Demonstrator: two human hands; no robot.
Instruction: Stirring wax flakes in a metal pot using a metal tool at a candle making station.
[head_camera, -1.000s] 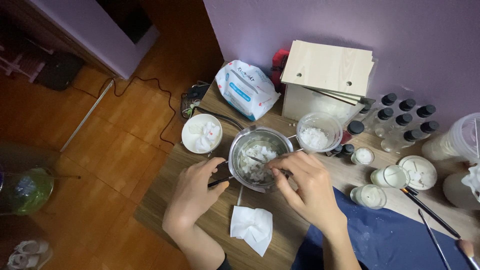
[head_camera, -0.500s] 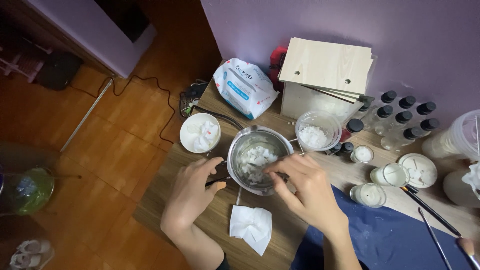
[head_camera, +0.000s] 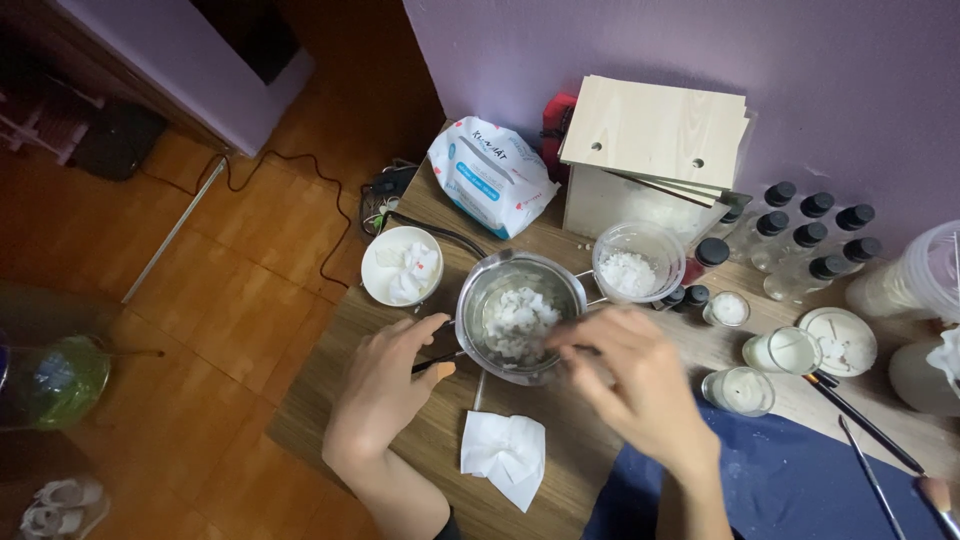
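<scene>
A steel pot (head_camera: 468, 300) holding white wax flakes (head_camera: 515, 322) stands on the wooden table (head_camera: 400, 460). My left hand (head_camera: 385, 395) pinches the pot's black handle (head_camera: 432, 361) at its lower left. My right hand (head_camera: 640, 385) is blurred with motion just right of the pot. Its fingertips are pinched together at the right rim, as on the thin stirring stick seen earlier, which the blur hides.
Left of the pot stands a white bowl (head_camera: 402, 265) with tissue; a folded tissue (head_camera: 503, 455) lies below. Behind are a wipes pack (head_camera: 490, 175), wooden box (head_camera: 650, 150) and plastic cup of flakes (head_camera: 637, 262). Black-capped bottles (head_camera: 810, 240), candle jars (head_camera: 738, 390), brushes (head_camera: 860, 425) and blue cloth (head_camera: 800, 480) fill the right.
My right hand has slid from over the pot's middle to its right rim and is now blurred. The flakes have shifted a little. My left hand stays on the handle.
</scene>
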